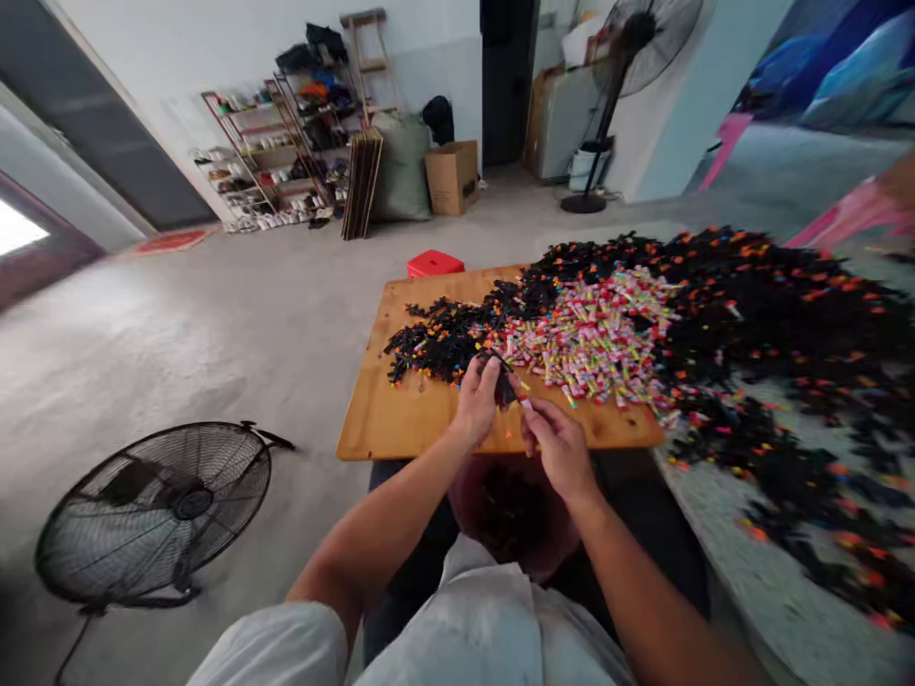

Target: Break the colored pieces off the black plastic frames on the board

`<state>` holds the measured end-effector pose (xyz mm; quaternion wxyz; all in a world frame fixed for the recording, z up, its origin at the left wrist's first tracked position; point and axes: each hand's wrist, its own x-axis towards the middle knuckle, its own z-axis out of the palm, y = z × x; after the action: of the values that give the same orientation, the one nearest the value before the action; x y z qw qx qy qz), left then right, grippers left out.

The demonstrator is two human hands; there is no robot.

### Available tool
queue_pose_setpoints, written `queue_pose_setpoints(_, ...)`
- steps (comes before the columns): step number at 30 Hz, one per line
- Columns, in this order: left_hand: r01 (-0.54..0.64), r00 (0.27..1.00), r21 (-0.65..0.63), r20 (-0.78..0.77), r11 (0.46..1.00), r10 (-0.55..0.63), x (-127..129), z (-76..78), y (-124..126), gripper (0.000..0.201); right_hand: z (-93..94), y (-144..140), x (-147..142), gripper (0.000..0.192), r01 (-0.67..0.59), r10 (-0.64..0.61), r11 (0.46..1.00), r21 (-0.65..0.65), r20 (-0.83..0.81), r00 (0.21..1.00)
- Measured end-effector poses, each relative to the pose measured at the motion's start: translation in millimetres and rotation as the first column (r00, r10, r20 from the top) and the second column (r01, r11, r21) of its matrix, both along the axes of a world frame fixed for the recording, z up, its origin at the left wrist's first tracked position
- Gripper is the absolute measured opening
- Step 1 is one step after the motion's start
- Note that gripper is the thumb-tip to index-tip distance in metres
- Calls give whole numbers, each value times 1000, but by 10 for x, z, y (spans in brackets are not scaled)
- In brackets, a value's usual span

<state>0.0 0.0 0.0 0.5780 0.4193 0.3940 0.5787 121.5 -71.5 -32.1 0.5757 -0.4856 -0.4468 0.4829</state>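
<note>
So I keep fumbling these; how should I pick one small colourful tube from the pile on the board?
Pinch a loose colourful tube at the pile's near edge, across its narrow middle, coming from above on the near side; there they seem to lie flat and apart on the wooden board.

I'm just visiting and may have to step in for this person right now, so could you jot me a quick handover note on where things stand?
Left hand: closed on a small black piece over the wooden board.
Right hand: pinches a small pale part beside it.
Supplies: black pieces heaped on the board, colourful small parts piled next to them, more black pieces spread to the right.
Done: a bowl on the lap holds some dark pieces.
Left: both large heaps remain.
</note>
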Motion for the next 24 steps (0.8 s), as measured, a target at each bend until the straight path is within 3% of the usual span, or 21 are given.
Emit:
queue_pose_setpoints(7, 87, 996, 32, 26, 996, -88, -28, -19, -23, 52, -5, 15, 4, 37, 24, -24, 1000, -12, -22, 999)
queue_pose_setpoints(14, -57, 994, -7, 89, 998, 58, -63, -95, 29, 48, -3, -4, 8, 37, -57, 60, 998, -29, 137, 989)
queue_pose_setpoints(24, -72, 997, -50, 30, 996, 73, -34, -31, -71, 47, 12, -15, 32, 34, -5, -4, 999, 35, 259, 966)
